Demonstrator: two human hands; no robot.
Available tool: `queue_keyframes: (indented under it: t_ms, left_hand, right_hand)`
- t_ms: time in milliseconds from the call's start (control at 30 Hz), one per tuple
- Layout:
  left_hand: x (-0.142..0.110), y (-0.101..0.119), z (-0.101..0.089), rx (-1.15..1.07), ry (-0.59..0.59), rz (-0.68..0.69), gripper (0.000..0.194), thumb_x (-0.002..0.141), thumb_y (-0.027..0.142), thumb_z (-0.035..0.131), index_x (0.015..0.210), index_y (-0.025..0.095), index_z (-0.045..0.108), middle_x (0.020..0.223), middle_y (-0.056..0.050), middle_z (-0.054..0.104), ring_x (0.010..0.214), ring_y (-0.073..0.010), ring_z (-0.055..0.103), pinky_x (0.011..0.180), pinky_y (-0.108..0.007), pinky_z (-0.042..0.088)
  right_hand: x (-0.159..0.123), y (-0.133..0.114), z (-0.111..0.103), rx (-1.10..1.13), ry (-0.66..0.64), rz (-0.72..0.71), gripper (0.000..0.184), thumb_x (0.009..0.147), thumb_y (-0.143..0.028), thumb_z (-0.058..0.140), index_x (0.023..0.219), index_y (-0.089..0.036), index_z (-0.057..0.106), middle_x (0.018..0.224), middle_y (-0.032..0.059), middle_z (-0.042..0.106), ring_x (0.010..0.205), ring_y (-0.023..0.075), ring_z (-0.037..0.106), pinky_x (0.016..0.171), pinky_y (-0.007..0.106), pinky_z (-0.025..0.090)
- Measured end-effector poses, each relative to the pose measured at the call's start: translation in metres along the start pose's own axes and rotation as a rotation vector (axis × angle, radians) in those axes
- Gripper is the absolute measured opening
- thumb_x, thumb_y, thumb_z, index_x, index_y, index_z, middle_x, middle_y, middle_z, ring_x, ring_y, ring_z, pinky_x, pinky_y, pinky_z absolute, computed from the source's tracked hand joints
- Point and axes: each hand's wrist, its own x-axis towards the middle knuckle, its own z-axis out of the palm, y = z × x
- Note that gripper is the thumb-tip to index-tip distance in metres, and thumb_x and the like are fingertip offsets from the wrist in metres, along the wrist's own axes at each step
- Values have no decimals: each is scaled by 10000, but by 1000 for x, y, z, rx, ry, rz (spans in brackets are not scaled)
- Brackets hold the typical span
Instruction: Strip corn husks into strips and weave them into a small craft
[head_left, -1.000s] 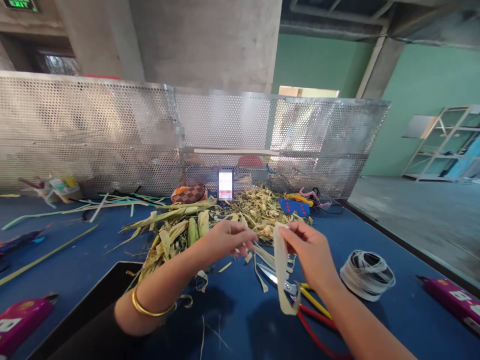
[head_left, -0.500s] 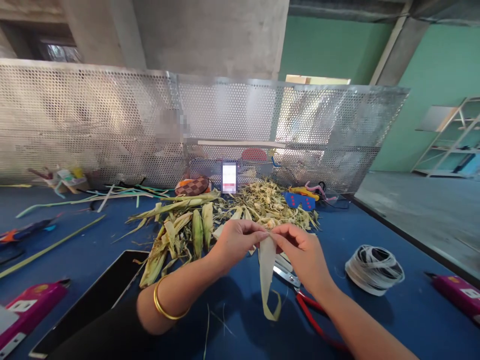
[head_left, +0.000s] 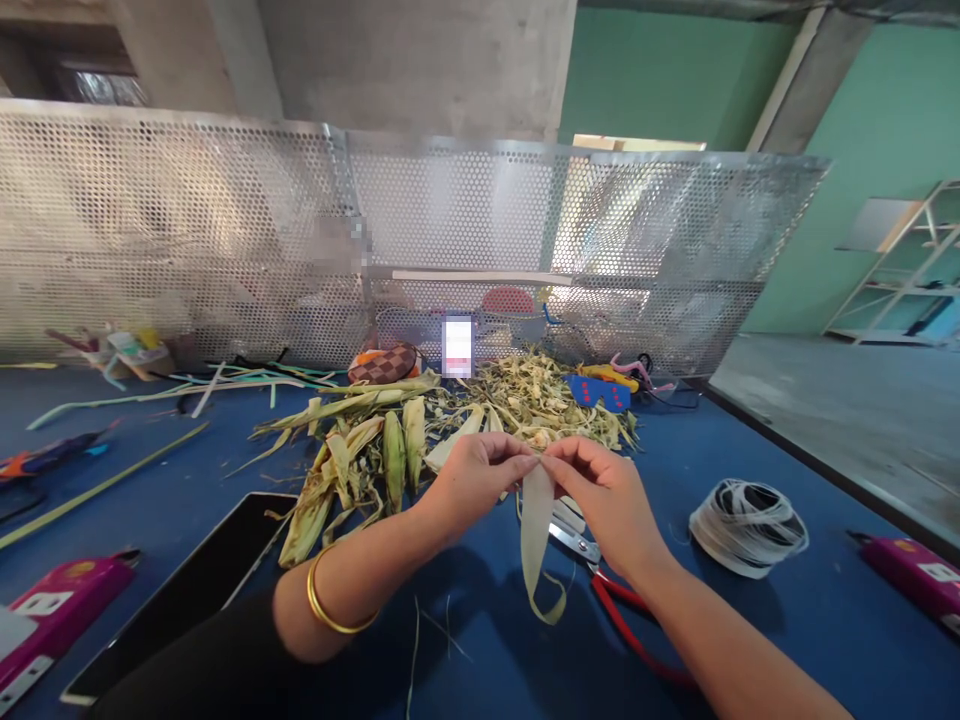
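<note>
A pale strip of corn husk (head_left: 535,535) hangs down over the table, its lower end curling to the right. At its top edge my left hand (head_left: 480,475) pinches it between thumb and fingers. My right hand (head_left: 600,490) pinches the same edge close beside, the two sets of fingertips almost touching. Scissors (head_left: 576,540) with red handles lie under and beside my right hand, which hides part of them. Behind my hands rest several corn husks (head_left: 394,455) and a heap of shredded husk (head_left: 532,395).
A spool of white thread (head_left: 748,530) stands at the right. Magenta power strips (head_left: 64,610) lie at both sides. A long black tray-like object (head_left: 187,595) is by my left forearm. Behind are a lit phone (head_left: 457,348), a checkered pouch (head_left: 382,365) and a perforated metal screen (head_left: 450,210).
The husk strip's lower end has swung slightly right and up. Both hands keep their pinch in nearly the same place. The camera view has shifted a little.
</note>
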Motion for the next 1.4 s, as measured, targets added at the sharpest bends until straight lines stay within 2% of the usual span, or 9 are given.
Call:
queue_keyframes:
  t_ms: [167,400,600,1133,1400]
  left_hand:
    - [-1,0,3,-72,4,-14,125,732,265,610,685,152,634,640,5,612,604,-97,536,598,-218,432]
    - [-2,0,6,-114,19,-45,189,722,330,643,666,149,641,632,-1,624,607,-104,556,594,-218,442]
    - [-2,1,7,-139,28,-4,185,727,316,631,656,146,640,621,1,618,592,-98,544,606,-222,444]
    - [-6,1,12,-40,75,74,186,763,298,594,652,149,614,609,8,590,577,-91,510,587,-215,427]
    - [-5,-7,14,-22,105,95,194,756,309,584,643,151,601,585,17,557,552,-87,481,543,-208,401]
  right_hand:
    - [1,3,1,70,-10,30,174,758,-361,630,765,-188,643,657,8,638,591,164,590,600,305,516]
    - [-1,-3,3,-105,54,-34,192,742,-370,619,691,-185,615,591,-4,592,540,144,546,510,254,452]
    - [-1,-5,1,-72,41,-26,195,751,-377,607,728,-184,633,616,-2,618,563,150,573,545,263,480]
    - [-2,-7,2,-61,53,-43,164,744,-347,609,677,-199,592,602,-10,590,562,150,555,547,266,463]
    - [-4,2,3,-196,61,-149,176,815,-334,542,700,-201,547,613,-24,546,543,122,492,507,233,394]
